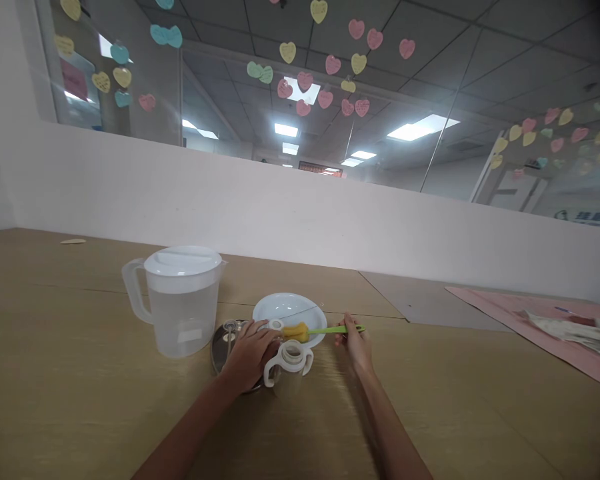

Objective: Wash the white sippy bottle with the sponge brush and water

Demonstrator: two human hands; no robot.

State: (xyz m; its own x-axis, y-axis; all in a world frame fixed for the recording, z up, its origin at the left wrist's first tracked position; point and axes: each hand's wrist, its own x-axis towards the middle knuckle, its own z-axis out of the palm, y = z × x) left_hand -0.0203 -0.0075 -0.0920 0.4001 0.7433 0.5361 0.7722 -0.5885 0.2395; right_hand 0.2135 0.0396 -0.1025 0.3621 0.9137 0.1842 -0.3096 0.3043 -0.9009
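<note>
My right hand (353,339) grips the green handle of a bottle brush (325,330), which lies level and points left. Its yellow sponge head (296,332) is over the near rim of a white bowl (267,305). Fingers closed, my left hand (253,353) holds a small white ring-like part (275,325) against the sponge's tip. Just right of that hand, an uncapped baby bottle (293,357) with two white handles stands on the table. Beneath my left hand is a round metal tray (218,353), partly covered, with a small clear part (229,327) on it.
A lidded clear pitcher (183,307) with liquid in it stands to the left. At the far right, a crumpled cloth (575,333) lies on a pink mat (520,303), beside a grey sheet (430,300). A white wall with glass panes (260,207) bounds the table's back.
</note>
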